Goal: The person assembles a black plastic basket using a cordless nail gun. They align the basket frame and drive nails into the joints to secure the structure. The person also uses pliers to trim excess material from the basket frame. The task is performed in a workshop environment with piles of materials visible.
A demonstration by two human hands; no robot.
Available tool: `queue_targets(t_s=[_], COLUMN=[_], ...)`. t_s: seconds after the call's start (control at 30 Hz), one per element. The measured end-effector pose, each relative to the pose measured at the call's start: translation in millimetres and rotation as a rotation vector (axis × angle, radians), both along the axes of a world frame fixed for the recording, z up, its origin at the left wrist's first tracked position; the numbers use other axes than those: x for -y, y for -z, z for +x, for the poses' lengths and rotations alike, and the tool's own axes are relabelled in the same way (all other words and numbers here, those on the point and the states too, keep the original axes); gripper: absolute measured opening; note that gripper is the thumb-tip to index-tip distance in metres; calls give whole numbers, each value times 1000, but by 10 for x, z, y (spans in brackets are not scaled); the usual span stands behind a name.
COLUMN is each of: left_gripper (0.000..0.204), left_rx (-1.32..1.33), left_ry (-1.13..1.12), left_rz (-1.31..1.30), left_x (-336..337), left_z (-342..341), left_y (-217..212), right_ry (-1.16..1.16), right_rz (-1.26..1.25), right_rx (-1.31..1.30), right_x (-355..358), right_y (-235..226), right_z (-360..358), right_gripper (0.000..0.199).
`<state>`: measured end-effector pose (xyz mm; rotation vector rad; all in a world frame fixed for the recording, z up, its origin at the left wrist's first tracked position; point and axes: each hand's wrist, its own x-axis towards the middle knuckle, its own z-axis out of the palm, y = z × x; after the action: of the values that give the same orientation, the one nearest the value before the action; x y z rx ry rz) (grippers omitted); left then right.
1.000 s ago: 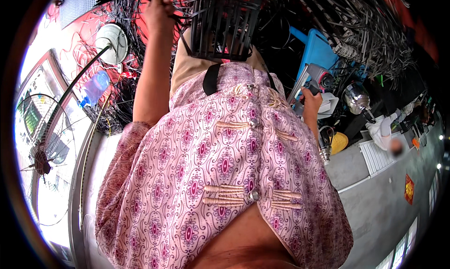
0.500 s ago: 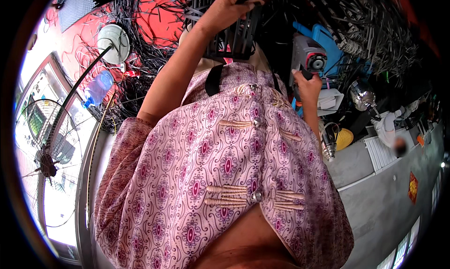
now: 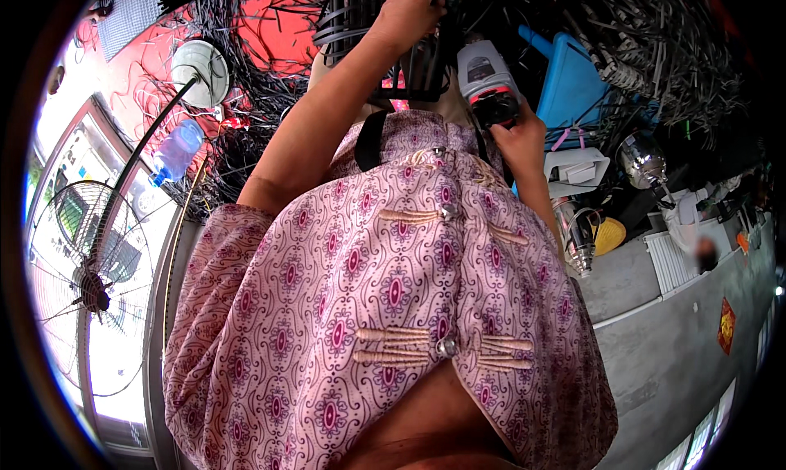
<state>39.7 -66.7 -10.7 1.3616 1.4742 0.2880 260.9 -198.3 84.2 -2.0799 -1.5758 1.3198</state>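
In my lap, at the top of the view, stands a woven basket (image 3: 348, 36) of black plastic strips. My left hand (image 3: 409, 15) is closed on black strips at the basket's upper right; its fingertips are partly hidden. Just right of the basket, my right hand (image 3: 521, 142) grips a grey power tool (image 3: 487, 69) with a red and black end, its fingers wrapped around the handle. The tool's far end points toward the basket side. Whether it touches the basket cannot be made out.
Loose black strips (image 3: 254, 85) pile up on the red floor at left, more (image 3: 647, 52) at right. A blue plastic stool (image 3: 573, 85), a white container (image 3: 577, 171) and a metal flask (image 3: 575, 232) lie on my right. On the left are a fan (image 3: 90, 282) and a water bottle (image 3: 178, 151).
My right hand has brought the power tool leftward, close to the basket, and turned it. My left hand has shifted slightly right and stays closed on the strips.
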Motion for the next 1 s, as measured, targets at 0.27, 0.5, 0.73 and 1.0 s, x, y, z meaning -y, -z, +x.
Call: queue_targets(t_s=[0.27, 0.5, 0.73, 1.0], left_gripper=[17, 16, 16, 15], left_rx=[-156, -96, -77, -24], left_ry=[110, 86, 116, 83], left_rz=[40, 17, -6, 86], left_x=[-42, -23, -37, 7], left_z=[108, 97, 84, 84], left_y=[26, 77, 68, 146], right_ry=[-202, -260, -322, -415], right_rz=[185, 178, 159, 193], right_rx=[68, 74, 84, 134], right_x=[-149, -277, -354, -453], right_y=[136, 147, 123, 112], right_z=[-2, 2, 40, 64], right_gripper=[56, 56, 56, 59])
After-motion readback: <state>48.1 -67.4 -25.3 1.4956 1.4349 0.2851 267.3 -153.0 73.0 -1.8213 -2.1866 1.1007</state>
